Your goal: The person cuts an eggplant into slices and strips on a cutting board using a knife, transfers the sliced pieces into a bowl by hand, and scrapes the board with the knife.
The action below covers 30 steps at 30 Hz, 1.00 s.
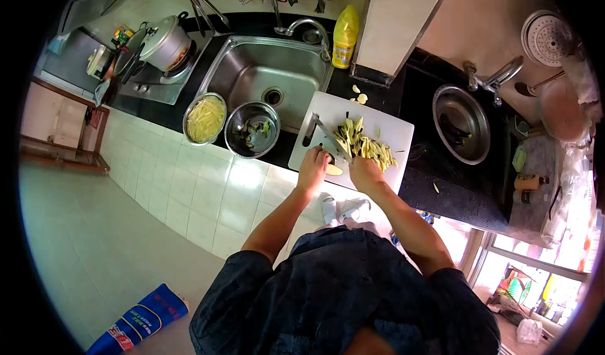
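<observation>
My right hand (366, 173) is closed round the handle of a kitchen knife (332, 136), its blade slanting away to the upper left over the white cutting board (397, 128). Just left of the blade, the fingers of my left hand (313, 168) are curled onto a piece of eggplant (334, 170), whose pale cut face shows. Eggplant strips (368, 148) with dark skin and pale flesh lie heaped to the right of the knife. My fingertips partly hide the held piece.
Left of the board, a metal bowl with scraps (255, 155) and a bowl of pale shreds (205, 120) stand before the sink (252, 78). A yellow bottle (345, 37) and garlic cloves (361, 98) are behind. Dark eggplants lie in the right-hand basin (441, 103). A pot (167, 43) sits on the stove.
</observation>
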### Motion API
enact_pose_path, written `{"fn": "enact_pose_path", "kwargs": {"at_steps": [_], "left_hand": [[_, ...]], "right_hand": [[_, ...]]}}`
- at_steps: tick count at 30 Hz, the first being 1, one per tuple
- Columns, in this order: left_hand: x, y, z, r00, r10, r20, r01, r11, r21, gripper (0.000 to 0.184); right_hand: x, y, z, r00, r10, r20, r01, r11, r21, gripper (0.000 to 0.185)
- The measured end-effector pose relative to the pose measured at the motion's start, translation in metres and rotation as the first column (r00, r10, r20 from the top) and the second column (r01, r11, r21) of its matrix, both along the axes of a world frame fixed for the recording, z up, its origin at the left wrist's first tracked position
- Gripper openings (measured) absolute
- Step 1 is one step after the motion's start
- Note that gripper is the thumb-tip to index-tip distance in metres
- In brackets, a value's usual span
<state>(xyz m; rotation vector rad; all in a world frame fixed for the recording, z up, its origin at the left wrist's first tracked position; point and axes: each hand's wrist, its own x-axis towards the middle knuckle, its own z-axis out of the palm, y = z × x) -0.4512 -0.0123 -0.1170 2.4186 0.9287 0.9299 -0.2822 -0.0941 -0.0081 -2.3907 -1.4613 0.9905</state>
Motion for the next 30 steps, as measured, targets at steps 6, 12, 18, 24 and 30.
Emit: {"fn": "enact_pose_path", "kwargs": {"at_steps": [6, 12, 18, 24, 30], "left_hand": [[0.004, 0.000, 0.004, 0.999, 0.003, 0.042, -0.001, 0.999, -0.045, 0.015], [0.002, -0.003, 0.012, 0.996, 0.082, -0.039, -0.078, 0.992, 0.095, 0.017], [0.017, 0.002, 0.010, 0.998, 0.023, 0.061, -0.022, 1.000, -0.012, 0.013], [0.012, 0.005, 0.007, 0.997, -0.009, 0.076, 0.011, 1.000, -0.020, 0.012], [0.007, 0.006, 0.006, 0.998, -0.036, 0.047, 0.037, 0.999, -0.031, 0.012]], "right_hand": [[-0.006, -0.011, -0.009, 0.996, 0.078, -0.038, -0.081, 0.993, -0.082, 0.034], [-0.003, 0.004, -0.020, 0.995, 0.095, -0.016, -0.095, 0.995, -0.026, 0.035], [0.013, -0.015, 0.013, 1.000, 0.014, -0.018, -0.014, 1.000, -0.001, 0.036], [0.005, -0.021, -0.005, 0.998, 0.009, -0.067, -0.010, 1.000, -0.012, 0.036], [0.004, -0.006, -0.011, 0.999, 0.040, -0.023, -0.040, 0.999, 0.019, 0.035]]}}
